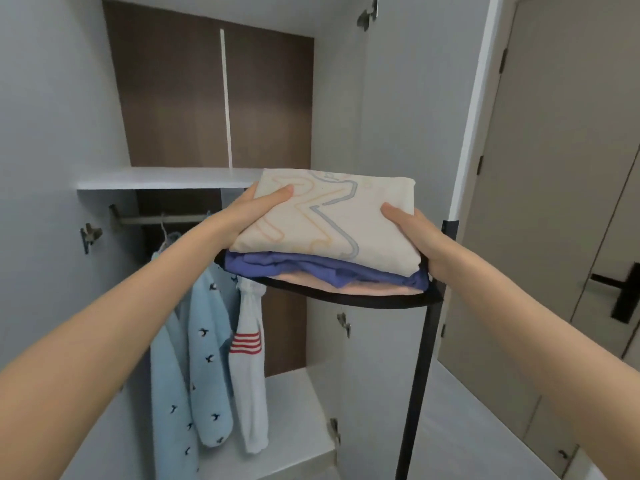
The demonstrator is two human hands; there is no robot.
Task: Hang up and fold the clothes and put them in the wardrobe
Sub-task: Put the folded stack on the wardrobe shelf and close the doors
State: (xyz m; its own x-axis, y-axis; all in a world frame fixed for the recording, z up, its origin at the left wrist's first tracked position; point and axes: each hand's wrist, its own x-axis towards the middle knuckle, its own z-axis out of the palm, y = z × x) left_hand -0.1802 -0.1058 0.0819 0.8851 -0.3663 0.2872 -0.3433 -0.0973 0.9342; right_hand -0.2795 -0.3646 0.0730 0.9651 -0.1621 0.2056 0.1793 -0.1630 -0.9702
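The stack of folded clothes (pixel 329 237) sits between the two hands, held up in front of the open wardrobe (pixel 166 98). On top lies a cream top (pixel 311 216) printed with pastel lines. Under it is a blue garment (pixel 311 268), and under that a peach garment (pixel 363 289). A black edge (pixel 346 299) curves along the bottom of the pile; whether it is another garment or something else cannot be told.

The left hand (pixel 256 209) grips the pile's left side, with its thumb pressed flat on the cream top and its fingers hidden underneath. The right hand (pixel 415 233) grips the right side the same way, thumb on top and fingers out of sight below. Both arms are stretched forward.

Just beyond the left hand, at about the height of the pile, is a white shelf (pixel 166 178). The pile's far corner overlaps the shelf's end in this view, and whether they touch cannot be told. Below the left hand and wrist a rail (pixel 156 220) runs under the shelf. A light blue cardigan (pixel 207 358) with small dark bird shapes hangs from it. Beside the cardigan, directly under the pile's left end, hangs a white garment (pixel 247 375) with red stripes.

Beneath the right hand a black pole (pixel 419 375) runs down and out of view. Behind the right hand stands the open wardrobe door (pixel 398 116), and further right a room door (pixel 554 168) with a dark handle (pixel 620 299).
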